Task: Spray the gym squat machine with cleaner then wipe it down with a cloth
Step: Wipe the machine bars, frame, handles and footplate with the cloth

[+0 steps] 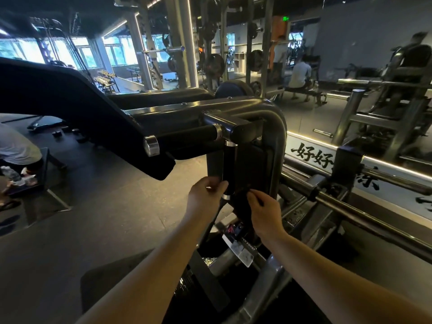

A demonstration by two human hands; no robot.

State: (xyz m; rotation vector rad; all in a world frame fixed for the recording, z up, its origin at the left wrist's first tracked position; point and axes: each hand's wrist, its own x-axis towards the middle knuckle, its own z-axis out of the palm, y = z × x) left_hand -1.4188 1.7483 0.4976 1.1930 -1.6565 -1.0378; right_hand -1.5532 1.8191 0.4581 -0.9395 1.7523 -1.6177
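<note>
At the far left a person in a grey shirt (16,146) bends beside a low black bench (45,164). The broad black padded shoulder rest (70,106) of the dark grey steel squat machine (277,127) sweeps across towards the middle. Below it a horizontal black rubber handle with a chrome cap (187,136) sticks out. A vertical black handle (230,169) hangs under the joint. The left hand (205,195) sits at its lower end, fingers curled and thumb against the grip; I cannot tell whether it clasps the handle or a fold of fabric. Just right of it a dark, crumpled cloth (240,204) hangs against the machine's upright. The right hand (264,210) pinches the cloth's edge between thumb and curled fingers. Further right a long steel bar (350,206) runs past a mirrored wall with black brush characters (311,155).
</note>
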